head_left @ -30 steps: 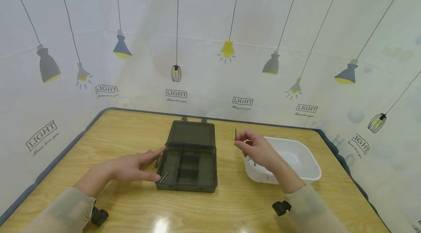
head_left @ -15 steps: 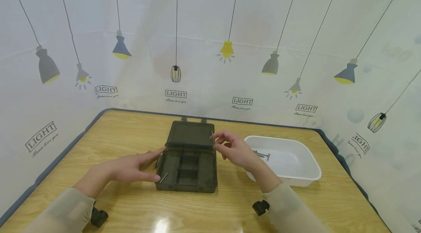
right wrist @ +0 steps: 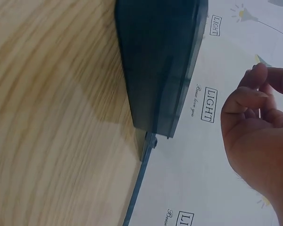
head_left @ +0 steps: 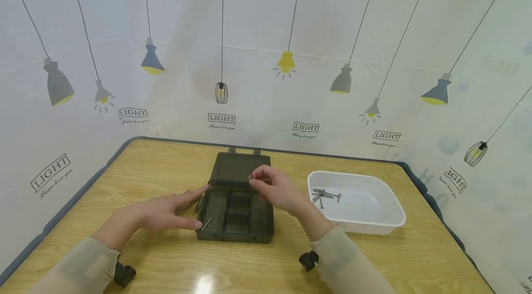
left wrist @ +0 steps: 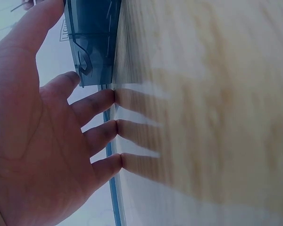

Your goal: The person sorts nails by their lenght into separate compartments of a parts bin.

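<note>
My left hand [head_left: 160, 213] lies at the left side of a dark see-through plastic box [head_left: 262, 222], thumb and index finger touching its edge, fingers spread. In the left wrist view the other fingers [left wrist: 98, 103] reach down to the tabletop. The box's lid [head_left: 237, 167] stands folded back. Over the box's right half, my right hand [head_left: 278, 190] pinches a thin dark nail [head_left: 251, 174] between thumb and index finger, mostly covered by the fingers. Several thin metal nails [head_left: 208, 221] lie in the box's left compartment.
To the right is a white plastic tray [head_left: 392, 220] with several nails [head_left: 326, 194] gathered at its left end. Behind the wooden table [head_left: 166, 261] hangs a light curtain [head_left: 257, 77] printed with lamps.
My right hand has travelled left from the white tray to over the box, carrying the nail; the nails in the tray now show. My left hand has stayed put.
</note>
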### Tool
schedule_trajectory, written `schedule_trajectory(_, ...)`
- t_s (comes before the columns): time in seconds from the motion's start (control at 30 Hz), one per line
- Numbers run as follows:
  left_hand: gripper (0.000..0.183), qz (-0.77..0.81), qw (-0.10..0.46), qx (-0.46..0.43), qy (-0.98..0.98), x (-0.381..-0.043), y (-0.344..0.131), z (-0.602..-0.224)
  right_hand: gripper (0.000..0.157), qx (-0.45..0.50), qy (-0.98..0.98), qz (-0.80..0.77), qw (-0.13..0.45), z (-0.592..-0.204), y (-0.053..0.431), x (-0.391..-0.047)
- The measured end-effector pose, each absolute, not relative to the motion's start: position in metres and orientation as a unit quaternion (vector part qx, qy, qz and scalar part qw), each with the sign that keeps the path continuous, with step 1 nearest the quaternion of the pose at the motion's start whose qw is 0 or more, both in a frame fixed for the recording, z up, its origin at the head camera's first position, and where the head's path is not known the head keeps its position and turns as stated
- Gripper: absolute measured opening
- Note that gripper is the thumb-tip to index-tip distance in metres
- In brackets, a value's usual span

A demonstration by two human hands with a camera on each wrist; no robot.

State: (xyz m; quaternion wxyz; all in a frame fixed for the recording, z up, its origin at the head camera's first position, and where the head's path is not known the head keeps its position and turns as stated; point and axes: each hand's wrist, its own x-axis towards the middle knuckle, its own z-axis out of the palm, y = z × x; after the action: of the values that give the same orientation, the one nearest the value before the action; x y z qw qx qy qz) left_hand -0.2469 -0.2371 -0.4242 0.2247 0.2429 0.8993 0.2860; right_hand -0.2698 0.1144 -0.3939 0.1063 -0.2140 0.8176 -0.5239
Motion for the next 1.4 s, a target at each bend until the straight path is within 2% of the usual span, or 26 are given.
schedule_trajectory(0.17, 0.099, 0.283, 0.221, 0.240, 0.902, -0.247, -0.238, -0.425, 0.020, -0.218, 0.815, -0.525, 0.111, -0.399, 0.104, -0.272)
schedule_trajectory(0.4, 0.099, 0.282, 0.217, 0.242, 0.903, -0.249, -0.238, -0.428, 0.029, -0.221, 0.808, -0.531, 0.124, -0.401, 0.096, -0.271)
schedule_trajectory(0.6, 0.099, 0.282, 0.218, 0.245, 0.902, -0.250, -0.238, -0.427, 0.026, -0.209, 0.813, -0.528, 0.128, -0.400, 0.091, -0.272)
schedule_trajectory(0.83, 0.100, 0.277, 0.223, 0.237, 0.904, -0.251, -0.237, -0.428, 0.015, -0.191, 0.817, -0.524, 0.148, -0.405, 0.082, -0.272)
schedule_trajectory(1.13, 0.099, 0.281, 0.228, 0.231, 0.903, -0.250, -0.236, -0.428, 0.016, -0.203, 0.802, -0.538, 0.164, -0.409, 0.067, -0.268)
schedule_trajectory(1.4, 0.100, 0.281, 0.222, 0.231, 0.905, -0.249, -0.235, -0.427, 0.011, -0.202, 0.807, -0.524, 0.180, -0.407, 0.058, -0.262)
